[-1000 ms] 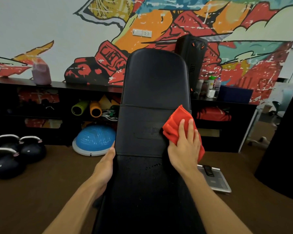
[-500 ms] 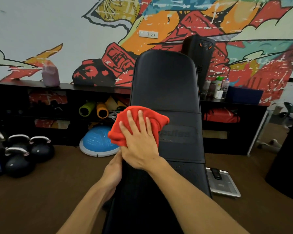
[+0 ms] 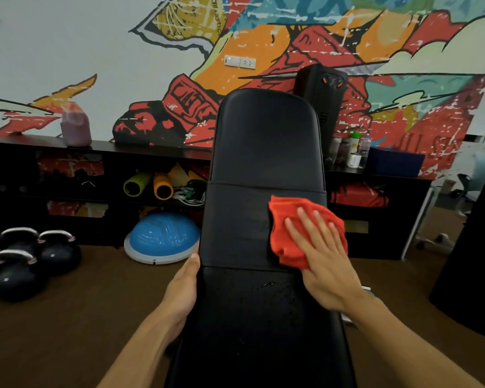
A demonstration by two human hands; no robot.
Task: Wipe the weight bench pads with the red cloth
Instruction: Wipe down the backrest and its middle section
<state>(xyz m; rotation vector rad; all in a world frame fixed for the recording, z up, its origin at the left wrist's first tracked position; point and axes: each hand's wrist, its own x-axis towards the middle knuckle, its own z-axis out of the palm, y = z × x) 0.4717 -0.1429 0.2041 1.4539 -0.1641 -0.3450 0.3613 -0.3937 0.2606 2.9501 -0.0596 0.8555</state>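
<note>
The black weight bench runs away from me, its inclined back pad rising toward the wall and the seat pad near me, speckled with small droplets. A red cloth lies on the lower right of the back pad. My right hand presses flat on it with straight, spread fingers. My left hand holds the bench's left edge where the two pads meet, thumb along the side; its fingers are hidden under the edge.
Kettlebells sit on the floor at the left, and a blue balance dome lies beside the bench. A low black shelf with rolled mats lines the mural wall. A black speaker stands behind the bench.
My right hand has swept the red cloth from the left side of the back pad across to its right side. My left hand stays on the left edge.
</note>
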